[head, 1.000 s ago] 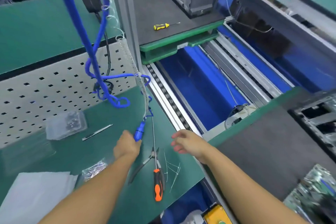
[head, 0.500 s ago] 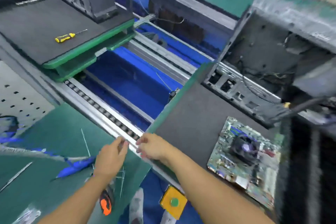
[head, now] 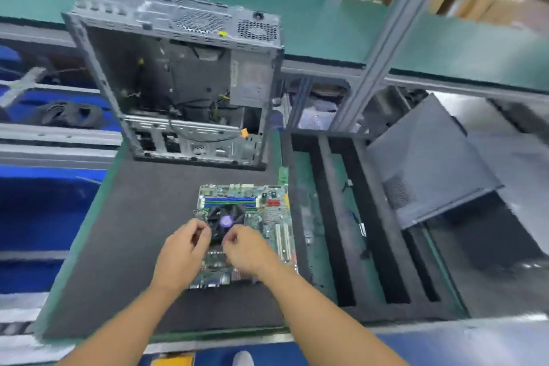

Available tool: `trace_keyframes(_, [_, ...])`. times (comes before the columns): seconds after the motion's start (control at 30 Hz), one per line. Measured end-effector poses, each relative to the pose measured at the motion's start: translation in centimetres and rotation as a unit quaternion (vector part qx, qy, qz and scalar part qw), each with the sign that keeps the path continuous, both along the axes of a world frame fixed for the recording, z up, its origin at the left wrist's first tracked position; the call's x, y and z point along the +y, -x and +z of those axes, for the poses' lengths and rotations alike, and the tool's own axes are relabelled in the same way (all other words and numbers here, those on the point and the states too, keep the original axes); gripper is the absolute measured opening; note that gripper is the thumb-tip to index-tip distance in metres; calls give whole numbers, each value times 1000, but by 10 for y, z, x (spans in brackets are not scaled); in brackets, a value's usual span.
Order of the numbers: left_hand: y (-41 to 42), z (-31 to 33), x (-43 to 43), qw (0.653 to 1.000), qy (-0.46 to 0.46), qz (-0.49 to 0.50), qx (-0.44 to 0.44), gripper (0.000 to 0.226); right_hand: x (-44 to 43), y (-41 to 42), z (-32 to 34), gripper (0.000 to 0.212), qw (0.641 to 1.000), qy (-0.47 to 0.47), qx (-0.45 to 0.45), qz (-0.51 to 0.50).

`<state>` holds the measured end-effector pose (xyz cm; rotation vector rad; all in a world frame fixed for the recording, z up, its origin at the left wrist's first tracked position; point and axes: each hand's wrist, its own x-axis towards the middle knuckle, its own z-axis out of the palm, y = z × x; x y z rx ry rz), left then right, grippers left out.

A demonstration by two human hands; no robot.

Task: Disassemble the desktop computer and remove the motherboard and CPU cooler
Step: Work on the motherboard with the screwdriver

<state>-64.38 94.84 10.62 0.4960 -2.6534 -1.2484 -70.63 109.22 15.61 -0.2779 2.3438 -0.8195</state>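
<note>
Place: a factory-style electronics workshop, laid out as a line.
Benches: green-matted bench (head: 326, 24) with an aluminium frame post (head: 368, 68).
Conveyor: metal rails (head: 53, 137) along the left.
Work carrier: black foam pad (head: 133, 217) bearing an opened computer case (head: 178, 27) at its far edge and a bare motherboard (head: 267, 217).
Storage: slotted foam tray (head: 377, 232) at the right; cardboard boxes (head: 487, 0) behind.

The table (head: 89, 223) has a green edge and is topped by a dark foam mat (head: 142, 217). On the mat a motherboard (head: 276, 211) lies flat near the front. An open case (head: 184, 68) stands behind it, apart. To the right, black foam strips (head: 377, 232) lie on green surface, with a tilted grey panel (head: 427, 163) just beside them.
</note>
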Motion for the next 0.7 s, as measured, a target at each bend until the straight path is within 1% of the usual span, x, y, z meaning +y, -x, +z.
trace_keyframes(0.03, [10, 4, 13, 999, 18, -29, 19, 18, 16, 8, -1, 21, 1000, 4, 7, -28])
trace_keyframes(0.07, [18, 6, 24, 996, 57, -62, 42, 13, 32, 14, -3, 18, 998, 3, 12, -54])
trace_keyframes(0.1, [25, 7, 35, 987, 119, -93, 58, 12, 47, 19, -6, 15, 997, -4, 20, -80])
trace_keyframes(0.13, [30, 5, 43, 973, 188, -116, 64, 18, 62, 23, -9, 12, 993, -21, 34, -111])
trace_keyframes(0.17, [34, 2, 50, 961, 244, -121, 54, 23, 75, 26, -14, 13, 987, -49, 56, -141])
trace_keyframes(0.2, [36, -2, 56, 953, 278, -110, 38, 29, 88, 29, -19, 21, 980, -84, 75, -166])
trace_keyframes(0.23, [38, -5, 60, 953, 291, -87, 11, 42, 98, 31, -25, 33, 973, -118, 80, -181])
trace_keyframes(0.27, [40, -7, 61, 955, 289, -59, -19, 57, 106, 32, -30, 45, 971, -139, 58, -187])
trace_keyframes(0.3, [44, -7, 60, 957, 283, -40, -54, 72, 111, 33, -36, 53, 972, -135, 11, -194])
trace_keyframes(0.33, [50, -8, 56, 955, 281, -41, -91, 86, 114, 33, -41, 56, 972, -103, -47, -206])
trace_keyframes(0.37, [57, -7, 51, 948, 281, -63, -135, 97, 115, 32, -44, 55, 967, -50, -105, -225])
trace_keyframes(0.4, [64, -7, 43, 939, 277, -95, -177, 104, 114, 30, -46, 55, 959, 2, -147, -244])
trace_keyframes(0.43, [71, -5, 37, 929, 275, -127, -211, 109, 112, 29, -48, 54, 954, 31, -162, -250])
trace_keyframes(0.5, [79, -2, 27, 915, 280, -157, -244, 112, 106, 26, -53, 54, 960, 36, -132, -244])
trace_keyframes(0.53, [80, -1, 24, 914, 280, -159, -246, 111, 104, 24, -53, 52, 963, 33, -111, -244])
trace_keyframes(0.6, [78, -1, 14, 925, 267, -152, -223, 108, 100, 21, -50, 45, 968, 39, -76, -237])
trace_keyframes(0.7, [73, -4, -7, 946, 234, -134, -181, 101, 94, 19, -40, 39, 981, 31, -38, -187])
